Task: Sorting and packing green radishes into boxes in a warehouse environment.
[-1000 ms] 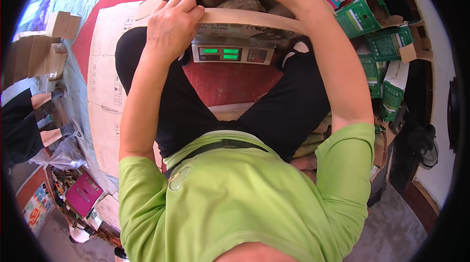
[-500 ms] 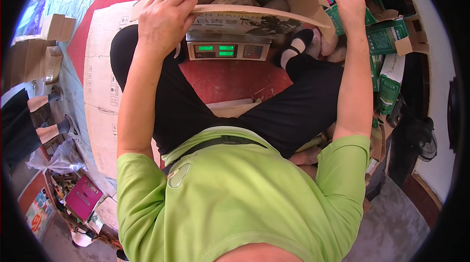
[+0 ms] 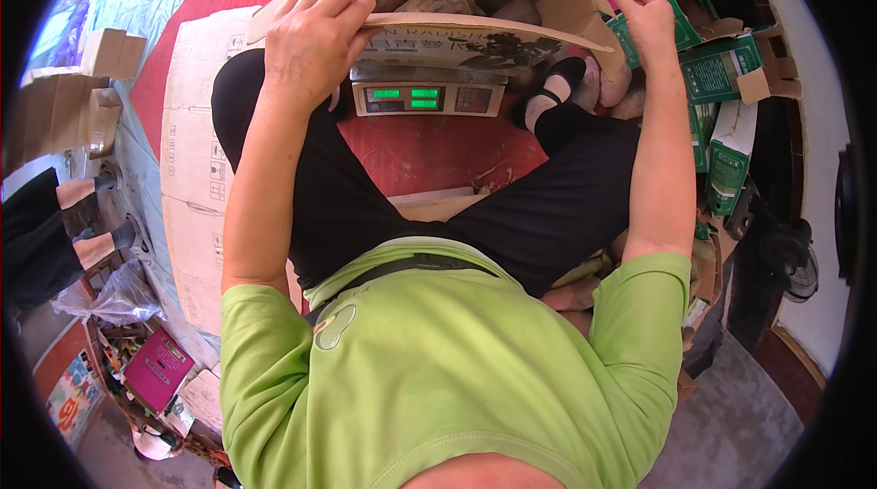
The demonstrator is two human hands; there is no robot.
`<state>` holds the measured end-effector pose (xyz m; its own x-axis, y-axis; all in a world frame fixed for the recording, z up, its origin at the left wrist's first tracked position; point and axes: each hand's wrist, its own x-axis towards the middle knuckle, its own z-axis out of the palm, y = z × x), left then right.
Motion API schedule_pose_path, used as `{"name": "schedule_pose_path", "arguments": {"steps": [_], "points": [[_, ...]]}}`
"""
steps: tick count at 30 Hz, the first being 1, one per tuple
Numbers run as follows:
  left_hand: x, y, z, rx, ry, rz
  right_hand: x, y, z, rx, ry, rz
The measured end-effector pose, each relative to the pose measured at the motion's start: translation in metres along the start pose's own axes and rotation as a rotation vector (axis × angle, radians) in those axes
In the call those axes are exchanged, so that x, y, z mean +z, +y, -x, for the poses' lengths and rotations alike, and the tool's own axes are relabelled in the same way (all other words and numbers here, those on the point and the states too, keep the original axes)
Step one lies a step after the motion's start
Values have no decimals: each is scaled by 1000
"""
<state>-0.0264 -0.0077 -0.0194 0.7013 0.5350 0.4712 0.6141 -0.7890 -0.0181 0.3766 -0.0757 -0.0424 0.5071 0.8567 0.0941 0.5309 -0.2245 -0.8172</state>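
An open cardboard box (image 3: 438, 49) with a printed front stands on an electronic scale (image 3: 429, 96) with lit green digits. Inside lie several large, earthy root vegetables (image 3: 443, 1). My left hand (image 3: 315, 42) is closed over the box's near left flap edge, fingers on top. By the box's right end, my right hand (image 3: 647, 21) is raised with its fingers loosely bent and apart. Its fingertips are close to the right flap (image 3: 585, 10); whether they touch it I cannot tell.
More root vegetables (image 3: 614, 83) lie by my right foot. Green printed cartons (image 3: 722, 69) are heaped at the right, near a black fan (image 3: 790, 261). Flattened cardboard (image 3: 187, 151) lies left on a blue sheet. Another person's legs (image 3: 87, 215) show at far left.
My right hand has dropped slightly and its fingers have bent in toward the box's right end. My left hand stays on the flap. The whole view has shifted a little.
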Motion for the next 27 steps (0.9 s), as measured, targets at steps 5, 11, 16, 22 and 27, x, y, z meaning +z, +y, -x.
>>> {"name": "schedule_pose_path", "arguments": {"steps": [5, 11, 16, 22, 27], "points": [[0, 0, -1, -14, 3, 4, 0, 2, -3, 46, -5, 32], [0, -1, -4, -12, 24, 9, 0, 17, -10, 91, -40, 55], [-3, -2, -1, -34, 41, 35, 5, -1, -3, 167, -112, 83], [-8, -1, -3, -28, 104, 112, 7, 32, -16, 143, -164, 294], [-14, -9, -4, -108, 184, 232, 13, 33, -22, 214, -232, 370]]}}
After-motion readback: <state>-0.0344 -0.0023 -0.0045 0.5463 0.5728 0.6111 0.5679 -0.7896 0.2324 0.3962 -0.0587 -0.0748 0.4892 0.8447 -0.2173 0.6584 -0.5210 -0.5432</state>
